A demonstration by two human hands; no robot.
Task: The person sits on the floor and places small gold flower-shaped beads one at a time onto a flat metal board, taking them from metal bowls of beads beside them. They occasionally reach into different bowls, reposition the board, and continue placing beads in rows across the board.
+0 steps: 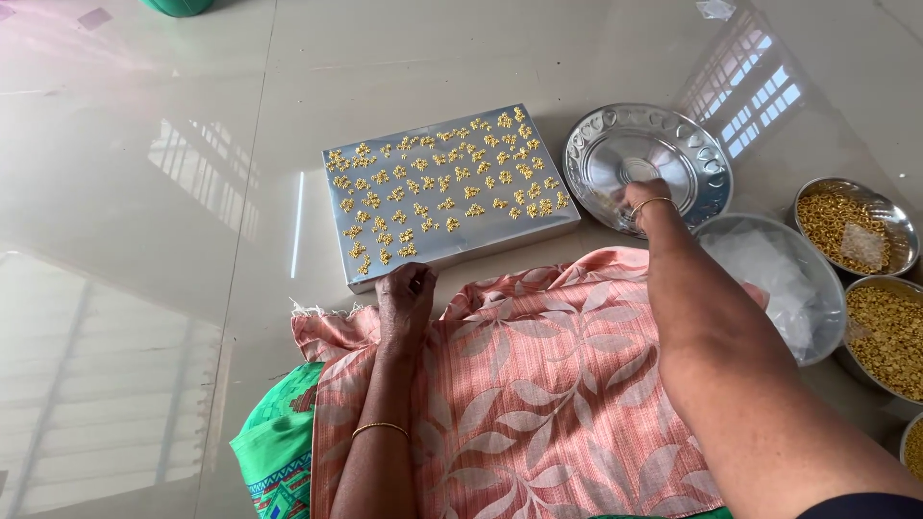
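Note:
A flat silver rectangular board [538,223] lies on the floor, dotted with several small golden bead clusters [437,183]. My left hand [404,300] rests on the pink leaf-patterned cloth [538,384] just below the board's near edge, fingers curled, tips pinched together. My right hand [636,199] reaches into an embossed round steel plate [702,159] to the right of the board, fingertips touching its shiny bottom. I cannot tell whether either hand holds a bead. Both wrists wear a thin gold bangle.
A steel bowl with clear plastic bags [769,274] sits by my right forearm. Two steel bowls of golden beads [851,219] [889,332] stand at the right edge. Glossy tiled floor [173,192] surrounds everything. A green garment [279,452] shows at the bottom left.

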